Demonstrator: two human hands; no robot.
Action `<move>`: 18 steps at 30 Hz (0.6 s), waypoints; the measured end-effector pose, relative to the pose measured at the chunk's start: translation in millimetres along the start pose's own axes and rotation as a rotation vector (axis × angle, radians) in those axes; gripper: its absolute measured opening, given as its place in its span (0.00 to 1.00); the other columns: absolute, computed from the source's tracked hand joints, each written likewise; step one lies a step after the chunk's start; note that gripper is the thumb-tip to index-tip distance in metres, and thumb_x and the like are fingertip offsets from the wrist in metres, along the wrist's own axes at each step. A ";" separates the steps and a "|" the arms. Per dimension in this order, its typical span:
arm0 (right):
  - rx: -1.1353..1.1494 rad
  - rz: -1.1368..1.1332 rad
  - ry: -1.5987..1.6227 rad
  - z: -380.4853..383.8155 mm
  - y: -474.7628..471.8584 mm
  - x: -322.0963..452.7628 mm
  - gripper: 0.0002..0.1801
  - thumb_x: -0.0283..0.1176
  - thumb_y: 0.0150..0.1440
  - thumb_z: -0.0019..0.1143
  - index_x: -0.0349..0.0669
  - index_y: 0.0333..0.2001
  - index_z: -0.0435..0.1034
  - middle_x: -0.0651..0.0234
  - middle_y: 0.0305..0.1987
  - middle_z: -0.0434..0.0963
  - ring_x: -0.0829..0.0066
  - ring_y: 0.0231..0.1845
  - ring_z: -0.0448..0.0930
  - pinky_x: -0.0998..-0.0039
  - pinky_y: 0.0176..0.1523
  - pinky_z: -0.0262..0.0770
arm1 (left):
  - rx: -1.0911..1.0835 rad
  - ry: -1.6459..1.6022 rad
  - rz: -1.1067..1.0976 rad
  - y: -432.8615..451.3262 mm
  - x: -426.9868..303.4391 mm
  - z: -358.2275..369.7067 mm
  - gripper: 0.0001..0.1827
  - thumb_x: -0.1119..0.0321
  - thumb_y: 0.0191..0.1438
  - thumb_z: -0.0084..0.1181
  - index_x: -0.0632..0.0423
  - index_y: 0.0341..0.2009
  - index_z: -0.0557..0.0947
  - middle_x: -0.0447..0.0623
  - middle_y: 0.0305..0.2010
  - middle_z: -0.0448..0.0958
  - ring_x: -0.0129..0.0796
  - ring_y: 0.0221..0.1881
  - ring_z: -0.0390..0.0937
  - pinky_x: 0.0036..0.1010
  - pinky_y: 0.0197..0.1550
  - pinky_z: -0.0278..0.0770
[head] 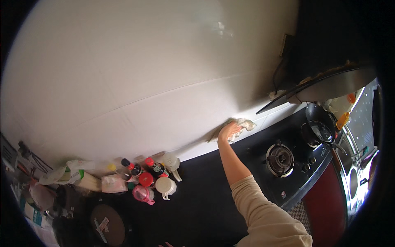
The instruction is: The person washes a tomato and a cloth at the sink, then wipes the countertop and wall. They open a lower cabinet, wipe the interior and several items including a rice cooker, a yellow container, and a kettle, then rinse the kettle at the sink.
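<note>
My right hand (229, 131) presses a patterned cloth (248, 124) flat against the pale wall (154, 77), just above the back edge of the black countertop (191, 188). Part of the cloth lies hidden under the palm, and a loose fold sticks out to the right. The right forearm, in a tan sleeve, reaches across the counter beside a gas burner (280, 159). Only a few fingertips of my left hand (169, 245) show at the bottom edge; whether they hold anything is out of sight.
Sauce bottles (157, 166), a white-lidded jar (165, 186) and a pink-lidded jar (143, 194) cluster against the wall. Left of them stands a dark round appliance (108, 223). On the right, a pan (321, 131) rests on the far burner under the range hood (333, 86).
</note>
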State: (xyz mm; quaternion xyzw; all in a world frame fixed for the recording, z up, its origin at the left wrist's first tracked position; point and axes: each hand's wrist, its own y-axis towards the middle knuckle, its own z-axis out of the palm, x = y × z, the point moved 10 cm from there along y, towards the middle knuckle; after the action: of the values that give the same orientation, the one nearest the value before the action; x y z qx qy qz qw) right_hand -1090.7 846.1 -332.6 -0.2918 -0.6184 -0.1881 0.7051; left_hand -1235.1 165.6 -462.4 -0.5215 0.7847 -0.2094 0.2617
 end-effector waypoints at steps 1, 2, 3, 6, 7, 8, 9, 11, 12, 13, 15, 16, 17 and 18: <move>0.074 -0.033 -0.163 11.9 -0.9 24.7 0.45 0.55 0.61 0.32 0.32 0.68 0.32 0.44 0.72 0.27 0.47 0.73 0.36 0.53 0.71 0.32 | -0.007 0.006 -0.003 2.1 0.0 -0.5 0.58 0.33 0.47 0.52 0.48 0.69 0.35 0.68 0.70 0.20 0.70 0.68 0.17 0.68 0.61 0.27; -0.010 -0.262 -0.150 13.6 3.0 64.3 0.44 0.52 0.61 0.32 0.32 0.68 0.32 0.44 0.72 0.27 0.47 0.73 0.34 0.52 0.70 0.30 | 0.003 0.017 0.014 5.8 -6.1 3.8 0.58 0.33 0.47 0.52 0.48 0.69 0.35 0.68 0.70 0.20 0.70 0.68 0.17 0.68 0.61 0.27; -0.100 -0.492 -0.138 16.6 0.5 103.8 0.43 0.50 0.62 0.31 0.33 0.68 0.32 0.44 0.72 0.27 0.47 0.73 0.31 0.51 0.70 0.27 | 0.015 0.030 0.036 8.6 -13.3 7.2 0.58 0.33 0.47 0.52 0.48 0.69 0.35 0.68 0.70 0.20 0.70 0.68 0.18 0.69 0.60 0.27; 0.040 -0.986 -0.138 36.6 -112.3 258.9 0.45 0.47 0.55 0.40 0.38 0.69 0.34 0.43 0.72 0.30 0.45 0.73 0.24 0.38 0.65 0.16 | -0.003 0.016 0.032 4.3 -9.1 5.5 0.58 0.32 0.47 0.51 0.48 0.69 0.36 0.68 0.70 0.20 0.71 0.68 0.19 0.69 0.60 0.28; 0.127 -1.207 -0.241 42.1 -162.7 310.7 0.45 0.50 0.56 0.42 0.42 0.70 0.36 0.44 0.73 0.28 0.47 0.73 0.22 0.38 0.64 0.15 | -0.011 0.010 0.029 4.2 -7.1 6.6 0.58 0.32 0.47 0.51 0.48 0.69 0.36 0.68 0.70 0.20 0.71 0.68 0.19 0.69 0.60 0.28; 0.207 -1.389 -0.309 56.2 -206.6 346.9 0.43 0.49 0.55 0.46 0.49 0.70 0.41 0.47 0.73 0.31 0.46 0.73 0.24 0.36 0.63 0.14 | -0.017 0.032 0.003 4.5 0.0 8.0 0.58 0.32 0.47 0.51 0.48 0.69 0.36 0.68 0.70 0.21 0.71 0.68 0.19 0.69 0.60 0.28; 0.186 -1.653 -0.282 60.9 -253.2 382.5 0.41 0.55 0.51 0.48 0.60 0.68 0.49 0.58 0.73 0.41 0.44 0.73 0.35 0.29 0.62 0.25 | -0.014 0.054 -0.009 6.4 2.5 12.1 0.58 0.32 0.47 0.51 0.48 0.69 0.37 0.68 0.70 0.21 0.71 0.68 0.19 0.69 0.60 0.29; 0.236 -2.075 -0.142 71.8 -337.4 427.2 0.38 0.58 0.50 0.49 0.69 0.65 0.53 0.63 0.73 0.44 0.46 0.72 0.41 0.27 0.61 0.33 | -0.018 0.074 -0.005 8.6 2.2 12.0 0.58 0.32 0.47 0.51 0.48 0.69 0.37 0.68 0.70 0.21 0.71 0.68 0.20 0.70 0.60 0.29; 0.249 -2.102 -0.142 69.1 -345.4 440.6 0.38 0.59 0.50 0.50 0.70 0.64 0.54 0.64 0.73 0.44 0.47 0.72 0.42 0.26 0.60 0.35 | -0.014 0.073 0.027 10.2 -3.0 10.0 0.57 0.32 0.47 0.51 0.48 0.69 0.37 0.68 0.70 0.22 0.71 0.68 0.20 0.70 0.60 0.30; 0.284 -2.126 -0.124 70.6 -357.1 446.0 0.38 0.60 0.49 0.50 0.72 0.64 0.54 0.65 0.73 0.45 0.47 0.72 0.43 0.26 0.60 0.37 | -0.012 0.064 0.038 8.6 -3.4 12.0 0.57 0.32 0.47 0.50 0.48 0.69 0.37 0.68 0.70 0.22 0.72 0.68 0.21 0.70 0.60 0.31; 0.351 -2.171 -0.123 83.1 -384.8 428.0 0.39 0.61 0.48 0.50 0.73 0.64 0.53 0.66 0.73 0.45 0.48 0.72 0.44 0.27 0.60 0.40 | -0.095 0.056 0.067 6.6 3.4 10.0 0.58 0.32 0.47 0.51 0.49 0.69 0.38 0.69 0.70 0.24 0.73 0.68 0.21 0.70 0.60 0.31; 0.352 -2.205 -0.178 82.3 -387.2 405.2 0.39 0.61 0.48 0.49 0.72 0.64 0.53 0.67 0.73 0.45 0.49 0.72 0.44 0.27 0.60 0.41 | -0.094 0.050 0.054 5.3 6.6 10.9 0.58 0.32 0.47 0.51 0.49 0.69 0.38 0.70 0.70 0.24 0.73 0.68 0.22 0.70 0.60 0.31; 0.341 -2.238 -0.236 81.7 -387.3 379.8 0.40 0.62 0.48 0.49 0.72 0.65 0.52 0.67 0.73 0.45 0.49 0.72 0.44 0.28 0.60 0.43 | -0.097 0.048 0.048 7.2 6.7 10.1 0.57 0.32 0.47 0.51 0.49 0.69 0.38 0.70 0.70 0.24 0.73 0.68 0.22 0.70 0.60 0.31; 0.428 -2.276 -0.257 84.2 -390.7 343.1 0.41 0.62 0.48 0.49 0.72 0.65 0.51 0.68 0.73 0.44 0.51 0.72 0.44 0.29 0.61 0.43 | -0.091 0.041 0.035 7.5 9.3 9.3 0.57 0.32 0.47 0.51 0.49 0.69 0.39 0.70 0.70 0.24 0.73 0.68 0.21 0.70 0.60 0.31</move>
State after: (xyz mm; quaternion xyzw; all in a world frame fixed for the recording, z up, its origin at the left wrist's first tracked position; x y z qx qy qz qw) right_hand -1343.0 636.6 79.6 0.5399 -0.6090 -0.5730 0.0960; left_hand -1237.5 159.2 -475.9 -0.5145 0.8076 -0.1796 0.2253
